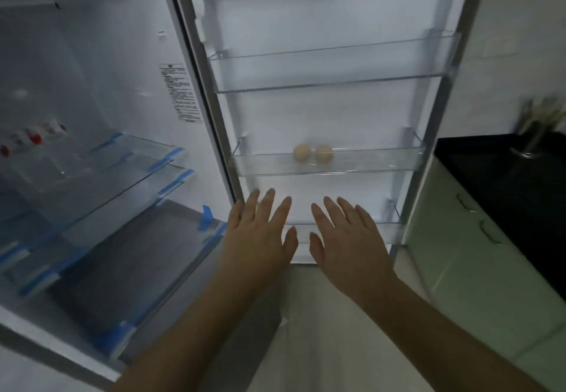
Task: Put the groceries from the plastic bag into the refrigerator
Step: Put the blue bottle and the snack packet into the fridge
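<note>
Both forearms are stretched forward side by side toward the open refrigerator door (pixel 321 110). The left hand (pixel 258 234) and the right hand (pixel 346 238) are held palm-down, fingers straight and spread, released, with nothing grasped; whether the lowest door bin (pixel 389 229) is touched cannot be told. Two eggs (pixel 312 152) are seen side by side, left to right, in the middle door bin (pixel 367 162). The refrigerator (pixel 92 116) stands open at left, glass shelves (pixel 101 183) edged with blue tape. At far right a black table (pixel 502 183) is seen
</note>
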